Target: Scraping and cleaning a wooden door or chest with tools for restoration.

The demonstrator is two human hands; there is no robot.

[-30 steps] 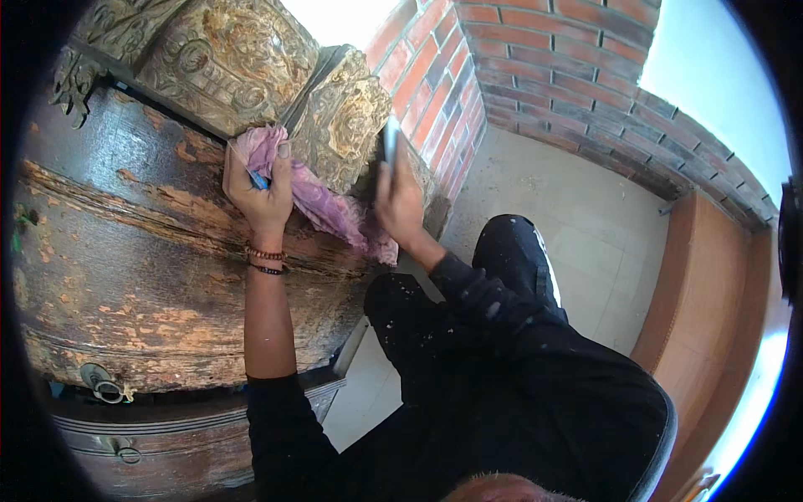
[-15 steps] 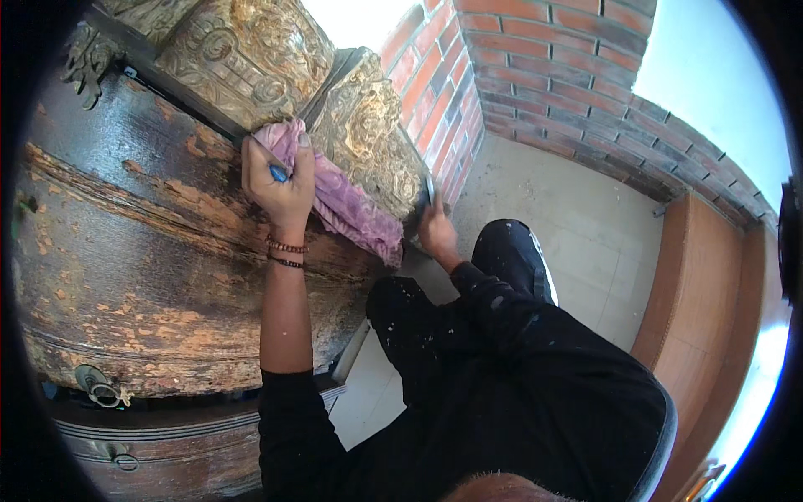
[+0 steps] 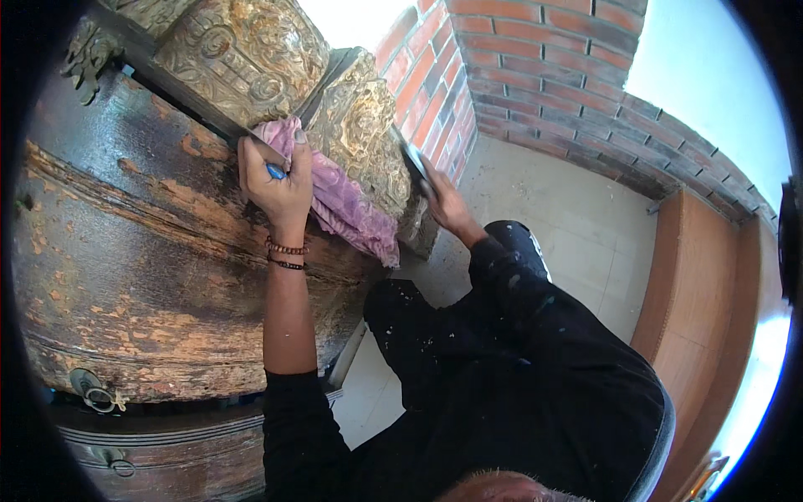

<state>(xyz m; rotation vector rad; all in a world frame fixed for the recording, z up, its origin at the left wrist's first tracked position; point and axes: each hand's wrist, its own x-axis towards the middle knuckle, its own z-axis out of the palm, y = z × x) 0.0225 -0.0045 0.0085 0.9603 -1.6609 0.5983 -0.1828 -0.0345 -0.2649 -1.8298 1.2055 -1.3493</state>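
The carved wood [image 3: 360, 125] stands at the top of the old dresser [image 3: 167, 276], near the brick wall [image 3: 544, 75]. The left hand [image 3: 276, 176] has its fingers curled into a fist around the pink cloth [image 3: 355, 209] and a blue-ended thing [image 3: 276, 171], close against the carving's lower edge; the cloth trails loosely along that edge. The right hand [image 3: 447, 205] keeps its fingers together along a flat pale tool [image 3: 414, 159] at the carving's right-hand side.

Judging by the surfaces, the work looks unfinished: the carving is patchy, gold in places and dull brown in others, and the dresser front is flaked down to orange wood in many spots. How much of the carving is done, I cannot tell.

The fist hides most of the blue-ended thing, so its kind is unclear. The tool is probably a scraper or a sanding block, though it shows too small to be sure, as does whether it touches the wood. The carving's upper left is cut off by the picture's edge.
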